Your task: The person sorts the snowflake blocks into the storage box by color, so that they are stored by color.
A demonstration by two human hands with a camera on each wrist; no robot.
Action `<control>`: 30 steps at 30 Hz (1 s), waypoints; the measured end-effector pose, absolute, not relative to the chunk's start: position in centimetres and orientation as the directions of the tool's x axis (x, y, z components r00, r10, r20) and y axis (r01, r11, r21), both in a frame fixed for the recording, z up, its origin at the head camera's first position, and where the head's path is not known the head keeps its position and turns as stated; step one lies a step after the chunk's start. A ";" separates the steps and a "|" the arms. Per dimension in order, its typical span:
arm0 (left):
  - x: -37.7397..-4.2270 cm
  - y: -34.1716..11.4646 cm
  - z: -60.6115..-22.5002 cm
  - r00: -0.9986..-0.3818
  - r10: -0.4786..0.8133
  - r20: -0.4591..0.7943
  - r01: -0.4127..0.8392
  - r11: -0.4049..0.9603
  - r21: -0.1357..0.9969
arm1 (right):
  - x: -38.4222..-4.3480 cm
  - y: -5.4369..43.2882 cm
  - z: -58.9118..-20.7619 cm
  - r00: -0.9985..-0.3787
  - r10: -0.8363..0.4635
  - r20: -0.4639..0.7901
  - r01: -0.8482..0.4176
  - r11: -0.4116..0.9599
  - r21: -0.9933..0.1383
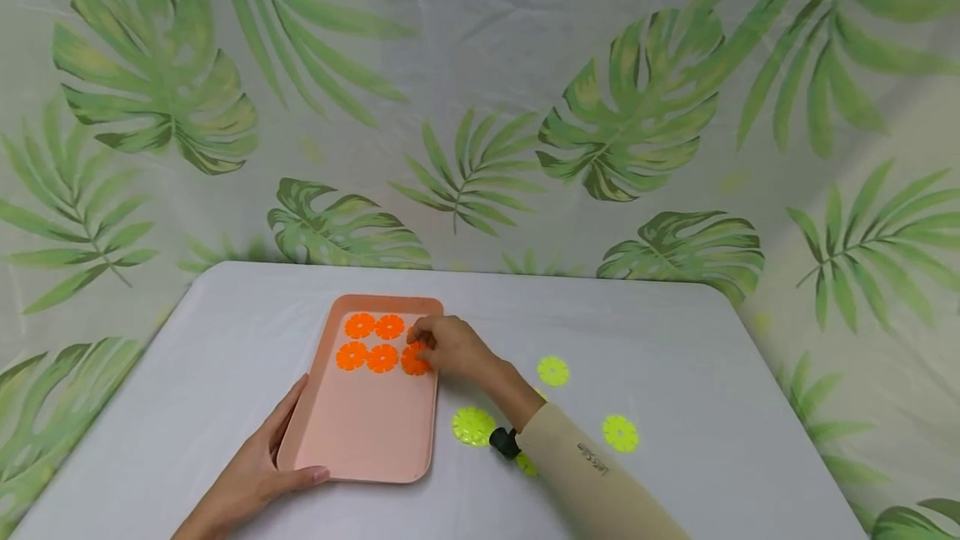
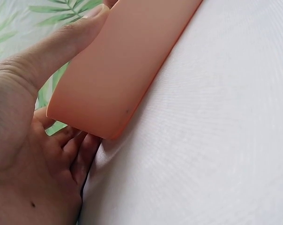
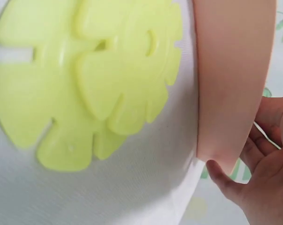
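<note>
A pink tray [image 1: 367, 432] lies on the table. My left hand [image 1: 251, 465] grips its near left corner, the thumb on the near rim and the fingers along the outer side; the left wrist view shows this hand [image 2: 33, 145] close up around the tray wall. Over the tray's far right part, my right hand [image 1: 453, 348] has curled fingers and pinches an orange notched disc [image 1: 414, 362], which they partly cover. Several more orange discs [image 1: 360, 326] lie in two rows in the tray's far half. The right hand is outside its own wrist view.
Yellow-green notched discs [image 1: 472, 427] lie heaped right of the tray, close up in the right wrist view. Others lie apart: one disc [image 1: 553, 371] farther back, another disc [image 1: 620, 433] to the right. A leaf-patterned curtain [image 1: 480, 107] hangs behind the white table [image 1: 675, 357].
</note>
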State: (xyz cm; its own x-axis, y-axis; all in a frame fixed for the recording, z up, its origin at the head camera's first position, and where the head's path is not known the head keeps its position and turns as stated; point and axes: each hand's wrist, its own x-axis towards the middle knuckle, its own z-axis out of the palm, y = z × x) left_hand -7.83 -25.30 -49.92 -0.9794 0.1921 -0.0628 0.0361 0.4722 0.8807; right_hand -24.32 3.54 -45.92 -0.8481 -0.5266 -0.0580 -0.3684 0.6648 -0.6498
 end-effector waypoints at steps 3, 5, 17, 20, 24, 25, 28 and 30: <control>-7.7 -25.4 -50.1 -0.979 0.193 -0.069 0.031 0.472 0.881 | -24.2 3.1 -45.9 -0.840 -0.537 -0.082 -0.413 0.730 -0.544; -7.7 -25.5 -50.1 -0.978 0.194 -0.072 0.028 0.468 0.883 | -24.1 2.8 -45.8 -0.839 -0.539 -0.080 -0.440 0.756 -0.484; -7.9 -25.6 -49.7 -0.980 0.193 -0.056 0.041 0.466 0.884 | -24.3 2.7 -46.3 -0.856 -0.515 0.035 -0.477 0.762 -0.439; -7.8 -25.5 -49.8 -0.980 0.191 -0.062 0.034 0.463 0.886 | -24.4 2.7 -46.4 -0.861 -0.508 0.030 -0.470 0.772 -0.427; -7.7 -25.3 -49.8 -0.980 0.187 -0.073 0.020 0.453 0.891 | -24.7 2.5 -46.6 -0.866 -0.499 0.036 -0.470 0.786 -0.401; -7.7 -25.3 -49.9 -0.980 0.187 -0.073 0.020 0.453 0.891 | -24.8 2.5 -46.6 -0.869 -0.493 0.038 -0.465 0.790 -0.400; -7.7 -25.3 -49.9 -0.980 0.186 -0.072 0.021 0.458 0.889 | -25.0 2.4 -46.7 -0.878 -0.476 0.043 -0.452 0.797 -0.400; -7.7 -25.3 -50.0 -0.980 0.186 -0.070 0.025 0.466 0.885 | -25.1 2.4 -46.8 -0.884 -0.465 0.046 -0.441 0.796 -0.414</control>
State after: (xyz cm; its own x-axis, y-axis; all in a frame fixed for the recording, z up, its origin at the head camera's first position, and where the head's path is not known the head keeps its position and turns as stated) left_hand -7.71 -25.31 -49.97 -0.9801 0.1856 -0.0702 0.0249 0.4657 0.8846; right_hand -25.06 2.41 -46.80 -0.8839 -0.4655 0.0456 -0.4408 0.7965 -0.4139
